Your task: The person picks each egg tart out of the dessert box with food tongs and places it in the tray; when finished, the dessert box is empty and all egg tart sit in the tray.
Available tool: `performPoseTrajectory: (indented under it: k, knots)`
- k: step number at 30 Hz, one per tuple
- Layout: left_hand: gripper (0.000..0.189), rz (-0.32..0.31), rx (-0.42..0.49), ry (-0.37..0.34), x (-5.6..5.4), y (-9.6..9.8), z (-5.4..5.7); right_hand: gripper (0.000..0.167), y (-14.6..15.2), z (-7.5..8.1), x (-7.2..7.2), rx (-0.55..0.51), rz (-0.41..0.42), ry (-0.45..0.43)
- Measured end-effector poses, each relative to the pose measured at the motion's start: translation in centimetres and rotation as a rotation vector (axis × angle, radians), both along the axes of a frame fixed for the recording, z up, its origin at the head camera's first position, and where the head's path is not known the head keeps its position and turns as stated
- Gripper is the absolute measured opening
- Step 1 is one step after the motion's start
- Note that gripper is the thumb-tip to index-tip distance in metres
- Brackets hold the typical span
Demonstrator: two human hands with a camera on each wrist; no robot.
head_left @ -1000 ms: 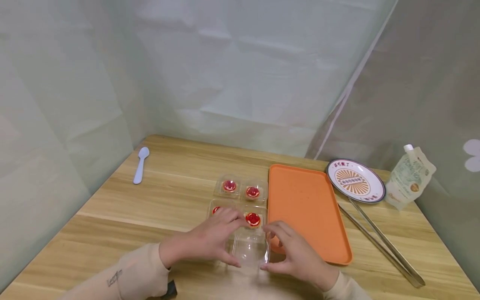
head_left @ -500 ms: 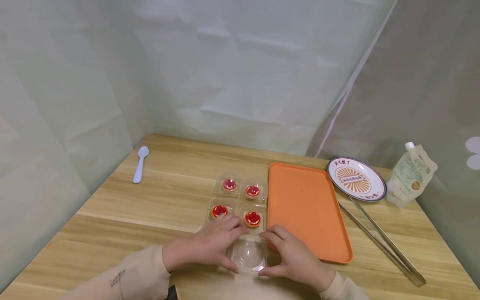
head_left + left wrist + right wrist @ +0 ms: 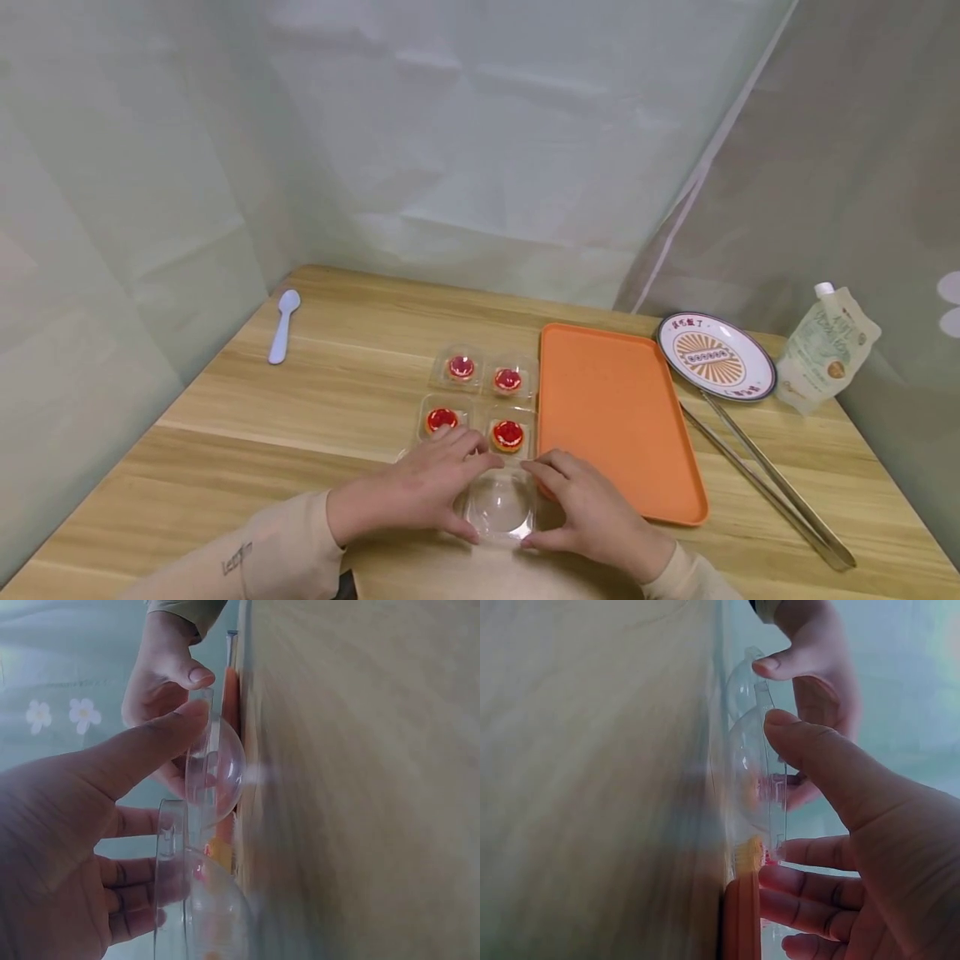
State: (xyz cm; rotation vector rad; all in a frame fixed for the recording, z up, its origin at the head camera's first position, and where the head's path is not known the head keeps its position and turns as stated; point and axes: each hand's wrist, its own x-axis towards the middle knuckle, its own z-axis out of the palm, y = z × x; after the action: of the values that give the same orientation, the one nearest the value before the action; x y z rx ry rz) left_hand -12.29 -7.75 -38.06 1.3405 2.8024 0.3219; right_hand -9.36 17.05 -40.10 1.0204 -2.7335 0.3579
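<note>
A clear plastic clamshell box with a rounded bulge lies at the near middle, between both hands. My left hand holds its left side, thumb at the near corner and fingers at the far one. My right hand holds the right side the same way. In the left wrist view, the thumb touches the rim of the box; in the right wrist view, the other thumb does so too. Just beyond stand several clear boxes, each with a red-topped tart. Part of one box is behind the left fingers.
An orange tray lies right beside the boxes. Farther right are metal tongs, a patterned plate and a spouted pouch. A pale blue spoon lies at the far left of the wooden table.
The clear box's right edge, which stood out at an angle a second ago, now lies flat. My right fingers have shifted slightly left, and my left hand uncovers more of the tart behind it.
</note>
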Motion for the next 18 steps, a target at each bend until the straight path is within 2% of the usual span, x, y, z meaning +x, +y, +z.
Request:
performPoseTrajectory:
  k: [9, 15, 18]
  knots:
    - [0.083, 0.004, -0.03, 0.03, 0.2, -0.3, 0.8, 0.083, 0.0, 1.1, 0.3, 0.069, -0.033, -0.04]
    - [0.082, -0.02, 0.007, 0.032, -0.2, -0.8, 1.6, 0.083, 0.0, 2.5, -0.1, 0.067, -0.009, 0.002]
    - [0.081, -0.022, 0.017, 0.009, -0.5, -1.0, 1.9, 0.084, 0.0, 3.4, -0.4, 0.071, -0.002, 0.001]
